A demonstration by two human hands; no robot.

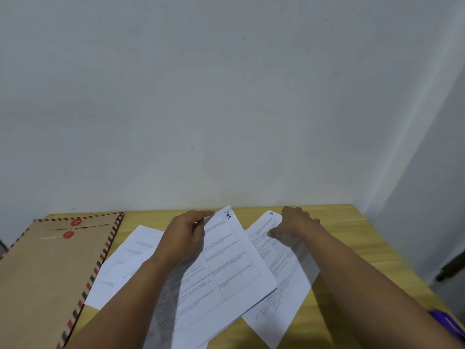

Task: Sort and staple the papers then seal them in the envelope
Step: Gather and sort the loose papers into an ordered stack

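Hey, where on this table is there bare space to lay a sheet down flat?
Bare wood shows along the table to the right of the right hand and the sheet marked 5, and in a thin strip by the wall. The middle is crowded with papers; the envelope fills the left.

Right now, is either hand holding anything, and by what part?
The left hand grips the sheet marked 1 by its top edge. The right hand presses on the sheet marked 5 near its top, not gripping.

A yellow wooden table [339,222] stands against a grey wall [226,96]; a purple object [448,323] lies at its right edge.
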